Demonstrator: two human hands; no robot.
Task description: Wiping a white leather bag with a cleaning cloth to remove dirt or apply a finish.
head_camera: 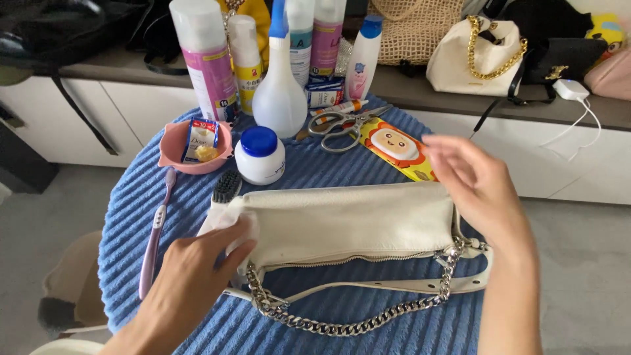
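The left hand [197, 276] comes in from the bottom edge, its fingers pressing a small white cloth [227, 223] against the left end of a cream handbag [342, 220]. The right hand [476, 187] hovers at the bag's right end — fingers loosely spread and curved over the top corner, gripping nothing that can be made out. The bag lies flat in the middle of the round desk [131, 217], which has a blue ribbed cover, and its silver chain [342, 325] and pale strap loop toward the near edge.

Just left of the bag lie a purple toothbrush [154, 233] and a black-bristled brush [227, 186]. Behind them — a pink bowl [172, 152], a white jar with a blue lid [260, 154], scissors [342, 125], a yellow cartoon packet [397, 148], then a spray bottle [280, 85] among several taller bottles.
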